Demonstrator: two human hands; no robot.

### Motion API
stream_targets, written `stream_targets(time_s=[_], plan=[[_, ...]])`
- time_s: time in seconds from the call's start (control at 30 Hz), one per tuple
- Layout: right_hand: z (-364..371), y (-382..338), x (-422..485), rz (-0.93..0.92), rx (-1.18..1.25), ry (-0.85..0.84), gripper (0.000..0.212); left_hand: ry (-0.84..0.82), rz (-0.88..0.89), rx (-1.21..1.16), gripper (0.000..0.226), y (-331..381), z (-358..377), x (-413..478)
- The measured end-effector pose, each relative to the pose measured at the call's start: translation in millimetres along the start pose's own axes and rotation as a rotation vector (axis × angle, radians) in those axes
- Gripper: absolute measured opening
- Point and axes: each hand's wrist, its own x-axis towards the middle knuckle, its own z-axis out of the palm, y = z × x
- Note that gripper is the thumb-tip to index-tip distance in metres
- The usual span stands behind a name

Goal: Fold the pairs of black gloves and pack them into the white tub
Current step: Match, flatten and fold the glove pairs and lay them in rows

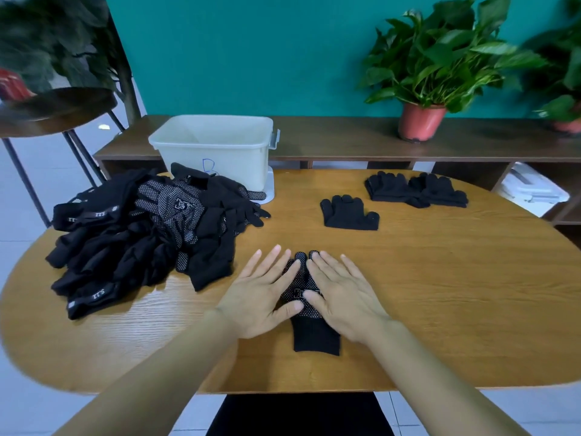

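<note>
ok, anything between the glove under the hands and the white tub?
Partly: the heap of loose black gloves lies in front of the white plastic tub, its edge reaching into the straight line from the dotted black glove.

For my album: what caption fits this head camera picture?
Left hand and right hand press a black glove flat on the table; white tub waits behind.

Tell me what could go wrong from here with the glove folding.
1. The left hand and right hand lie flat over the dotted glove, hiding most of it; a crooked layer beneath might get folded in unnoticed.
2. The loose pile lies right in front of the white tub; packing could snag or drag unfolded gloves.
3. The folded gloves lie well away from the tub and may open when carried.
</note>
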Motion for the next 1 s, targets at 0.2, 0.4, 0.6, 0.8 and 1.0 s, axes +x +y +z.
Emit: stream_targets(time_s=[0.2,0.4,0.6,0.8,1.0], plan=[[-6.7,-23.2,35.5,-0.197,-0.097,0.443,0.02,0.161,-0.058,-0.004,0.079,-31.9,-9.6,-22.2],[-7.4,-47.5,68.6,-0.232,-0.098,0.423,0.027,0.23,-0.145,0.045,0.063,-77.6,-16.6,-53.5],[6.5,-73.0,109.1,-0.326,-0.1,0.267,0.022,0.258,-0.2,0.041,0.057,-120.1,-10.3,-66.5],[30.2,-85.8,138.0,-0.395,-0.077,0.149,0.032,0.373,-0.208,0.003,0.045,-141.0,7.1,-72.0],[36.4,-89.8,151.6,-0.363,-0.044,0.189,0.011,0.453,-0.26,-0.033,0.026,-139.9,10.7,-64.1]])
